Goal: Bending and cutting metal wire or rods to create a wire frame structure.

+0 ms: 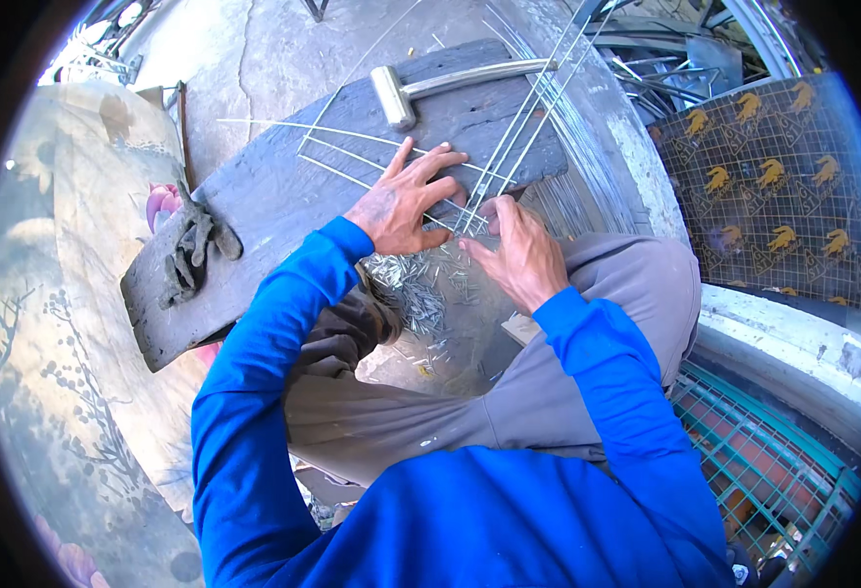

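Several thin metal rods (347, 154) lie crossed over a worn dark wooden board (283, 201), some slanting up to the far right. Spread across them, my left hand (401, 204) presses down with its fingers apart. My right hand (526, 253) is at the board's near edge, thumb and forefinger closed on the rods where they cross. The exact rod between those fingertips is partly hidden. Just beyond my left hand rests a metal-headed hammer (392, 98), its handle pointing right.
A crumpled dark glove (200, 250) lies on the board's left end. Short metal offcuts (416, 299) are heaped on the ground below my hands. Long rods (587, 147) lie beyond the board's right end. A teal wire crate (759, 446) stands at right, a floral sheet (68, 294) at left.
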### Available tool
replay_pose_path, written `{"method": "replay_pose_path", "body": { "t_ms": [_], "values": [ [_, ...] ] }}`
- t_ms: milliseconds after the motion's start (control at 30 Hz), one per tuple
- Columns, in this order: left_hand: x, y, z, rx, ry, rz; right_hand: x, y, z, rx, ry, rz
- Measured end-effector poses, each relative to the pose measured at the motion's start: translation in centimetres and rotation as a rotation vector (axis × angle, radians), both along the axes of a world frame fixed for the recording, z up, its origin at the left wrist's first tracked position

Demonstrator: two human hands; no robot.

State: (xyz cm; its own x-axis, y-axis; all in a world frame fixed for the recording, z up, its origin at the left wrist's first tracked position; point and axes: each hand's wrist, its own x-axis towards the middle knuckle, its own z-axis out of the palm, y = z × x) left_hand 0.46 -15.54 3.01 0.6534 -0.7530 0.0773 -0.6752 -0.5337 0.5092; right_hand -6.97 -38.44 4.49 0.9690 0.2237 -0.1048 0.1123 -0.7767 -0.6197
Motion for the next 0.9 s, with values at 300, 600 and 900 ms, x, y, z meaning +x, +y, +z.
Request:
{"method": "replay_pose_path", "body": {
  "t_ms": [300,600,900],
  "values": [
    [0.3,0.2,0.3,0.03,-0.03,-0.005,0.2,0.0,0.9,0.001,0.051,-0.026],
    [0.6,0.3,0.3,0.012,0.005,-0.018,0.5,0.2,1.4,0.032,0.093,-0.082],
    [0.6,0.6,0.4,0.021,-0.028,-0.005,0.5,-0.5,0.3,0.057,-0.012,-0.081]
  ]
}}
